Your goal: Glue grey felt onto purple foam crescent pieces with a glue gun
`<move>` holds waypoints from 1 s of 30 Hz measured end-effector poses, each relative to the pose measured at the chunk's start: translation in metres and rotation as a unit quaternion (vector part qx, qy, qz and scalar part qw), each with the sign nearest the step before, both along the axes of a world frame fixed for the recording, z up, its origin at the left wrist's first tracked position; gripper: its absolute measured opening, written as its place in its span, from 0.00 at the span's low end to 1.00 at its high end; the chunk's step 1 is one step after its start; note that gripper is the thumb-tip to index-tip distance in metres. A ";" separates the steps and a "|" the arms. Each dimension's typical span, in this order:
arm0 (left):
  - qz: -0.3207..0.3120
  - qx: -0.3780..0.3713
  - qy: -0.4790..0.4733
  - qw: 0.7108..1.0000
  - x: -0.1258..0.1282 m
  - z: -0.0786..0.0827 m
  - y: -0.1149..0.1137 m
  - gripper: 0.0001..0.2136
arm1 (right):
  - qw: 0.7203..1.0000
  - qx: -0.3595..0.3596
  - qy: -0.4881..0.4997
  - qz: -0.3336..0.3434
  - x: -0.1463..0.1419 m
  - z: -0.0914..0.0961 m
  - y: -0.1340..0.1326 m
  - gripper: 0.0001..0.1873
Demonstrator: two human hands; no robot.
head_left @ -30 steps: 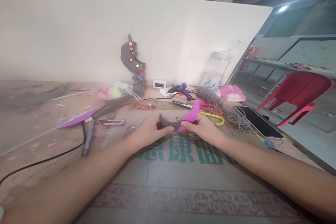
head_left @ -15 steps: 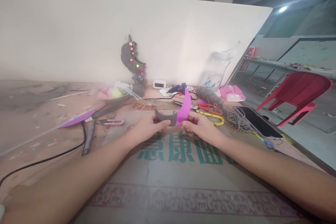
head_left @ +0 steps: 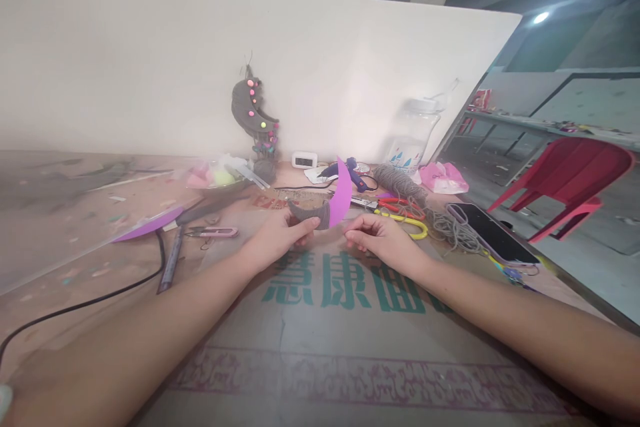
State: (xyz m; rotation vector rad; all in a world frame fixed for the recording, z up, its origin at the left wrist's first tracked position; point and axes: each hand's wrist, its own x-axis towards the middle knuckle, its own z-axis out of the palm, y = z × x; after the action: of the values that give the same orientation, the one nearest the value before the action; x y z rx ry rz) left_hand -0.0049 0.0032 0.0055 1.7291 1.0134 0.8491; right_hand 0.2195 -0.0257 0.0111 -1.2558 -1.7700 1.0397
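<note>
Shifted leftward and up since half a second ago, and now apart from the right grip [head_left: 380, 239]: purple crescent [head_left: 342, 196], partly wrapped in grey yarn [head_left: 303, 212]. Pinched at the wrapped part between thumb and fingers of the left grip [head_left: 271, 235], above the printed sheet [head_left: 300, 333], purple tip pointing up. On the right side, thumb and fingertips curled close together just beside the crescent; cannot tell whether pinching a strand. Farther back on the surface [head_left: 130, 260], white clock [head_left: 305, 160] and blue glue gun [head_left: 359, 182]. Rightward, red handles [head_left: 400, 205], yellow handles [head_left: 424, 230], yarn skein [head_left: 400, 181] and phone [head_left: 493, 233]. Leftward, pink snips [head_left: 220, 232] near a pen [head_left: 170, 263].
</note>
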 end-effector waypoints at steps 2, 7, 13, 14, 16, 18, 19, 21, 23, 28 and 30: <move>-0.003 0.002 0.007 1.000 -0.001 0.000 0.000 0.19 | 1.000 0.010 -0.001 0.003 0.000 0.001 0.000 0.15; -0.020 -0.003 0.018 1.000 -0.002 -0.001 -0.001 0.19 | 1.000 0.016 -0.011 0.024 0.000 0.004 -0.001 0.18; -0.019 0.008 0.044 0.999 -0.003 0.000 -0.002 0.19 | 1.000 0.009 -0.011 0.010 0.001 0.001 0.001 0.14; -0.021 0.008 0.047 0.999 -0.002 0.001 -0.002 0.19 | 1.000 0.008 -0.010 0.006 0.001 0.001 0.001 0.14; -0.026 0.006 0.051 0.998 -0.002 0.002 -0.003 0.19 | 1.000 0.008 -0.006 0.003 0.001 0.001 0.000 0.14; -0.037 0.000 0.054 0.998 -0.001 0.003 -0.004 0.18 | 1.000 0.008 -0.003 0.007 0.001 0.002 0.000 0.15; -0.046 -0.002 0.055 0.997 -0.001 0.004 -0.004 0.18 | 1.000 0.008 -0.002 0.010 0.001 0.002 -0.001 0.15; -0.062 -0.003 0.053 0.997 -0.001 0.004 -0.004 0.17 | 1.000 0.008 -0.005 0.010 0.001 0.002 -0.001 0.16; -0.062 -0.006 0.046 0.997 -0.001 0.002 -0.004 0.17 | 1.000 0.009 -0.012 0.005 0.001 0.002 -0.001 0.16; -0.034 -0.016 0.022 0.999 -0.003 -0.001 -0.002 0.19 | 1.000 -0.018 -0.019 -0.006 -0.001 0.002 -0.002 0.18; -0.037 -0.011 0.024 0.999 -0.003 0.000 -0.003 0.19 | 1.000 -0.022 -0.015 -0.003 -0.001 0.003 -0.003 0.18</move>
State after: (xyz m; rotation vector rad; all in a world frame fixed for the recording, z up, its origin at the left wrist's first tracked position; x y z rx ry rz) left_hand -0.0078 0.0006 0.0051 1.7650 0.9810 0.7487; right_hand 0.2186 -0.0289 0.0144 -1.3094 -1.7739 1.0679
